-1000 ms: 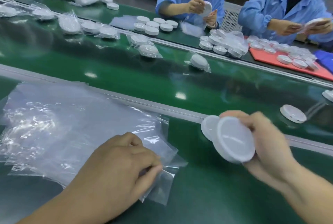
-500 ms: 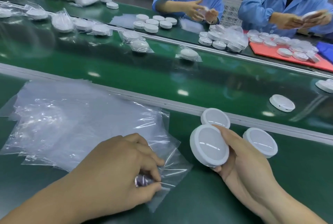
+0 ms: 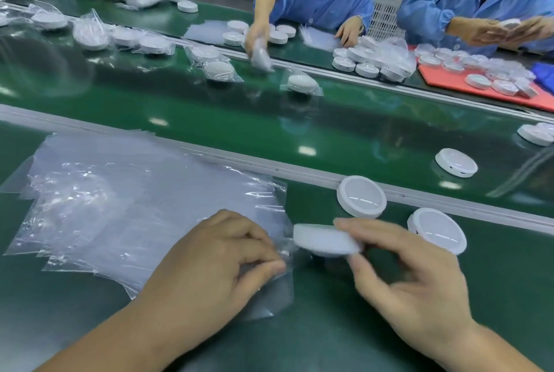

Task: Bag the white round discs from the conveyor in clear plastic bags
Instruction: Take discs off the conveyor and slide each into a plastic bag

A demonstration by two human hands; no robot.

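Now the green belt (image 3: 269, 120) runs across the middle, carrying bagged discs (image 3: 218, 67) along its far side and a bare disc (image 3: 455, 162) at right. Nearer, a pile of clear bags (image 3: 135, 192) lies flat on the bench (image 3: 359, 326). The left hand (image 3: 215, 254) pinches the top bag's (image 3: 269, 296) edge. The right hand (image 3: 410, 278), blurred, grips a held disc (image 3: 323, 239) by its rim, tilted, touching the bag's mouth. A second disc (image 3: 361, 196) lies beside the rail and a third disc (image 3: 437, 230) beyond the right hand.

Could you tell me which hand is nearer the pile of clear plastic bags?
Left: the left hand pinches the pile of clear plastic bags; the right hand holds a white round disc beside it.
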